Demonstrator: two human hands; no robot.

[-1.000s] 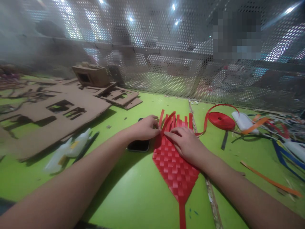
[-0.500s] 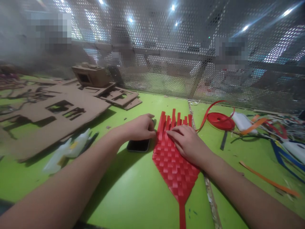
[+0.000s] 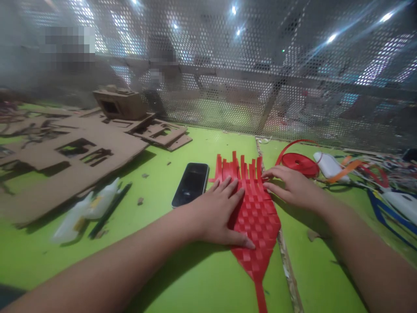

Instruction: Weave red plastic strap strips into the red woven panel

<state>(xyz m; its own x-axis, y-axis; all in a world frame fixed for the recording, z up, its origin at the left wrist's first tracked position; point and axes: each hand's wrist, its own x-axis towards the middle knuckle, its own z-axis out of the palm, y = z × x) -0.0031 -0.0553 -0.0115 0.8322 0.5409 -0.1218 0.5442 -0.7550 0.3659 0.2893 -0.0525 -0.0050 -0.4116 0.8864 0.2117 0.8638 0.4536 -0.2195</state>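
A woven red ribbon piece (image 3: pixel 257 213) lies on the green table, its loose strip ends fanned at the far side and a single tail towards me. My left hand (image 3: pixel 220 213) rests spread across its left half, fingers stretched out and palm down. At the right edge, my right hand (image 3: pixel 293 184) pinches the red ribbon that crosses the strips; its fingertips partly hide the ribbon there. The ribbon's other end pokes out at the left edge. Just behind the right hand sits a red ribbon roll (image 3: pixel 299 164), a loop of ribbon arching over it.
A phone (image 3: pixel 190 184) lies left of the weave. Further left are glue bottles (image 3: pixel 103 199), a dark pencil-like stick (image 3: pixel 110 210) and cut cardboard sheets (image 3: pixel 107 139). White, orange and blue items crowd the right. A perforated metal screen (image 3: pixel 221 95) stands behind the table.
My left hand has moved from the weave's left edge onto its surface, uncovering the phone. My right hand has shifted off the weave to its right edge. The weave has turned slightly.
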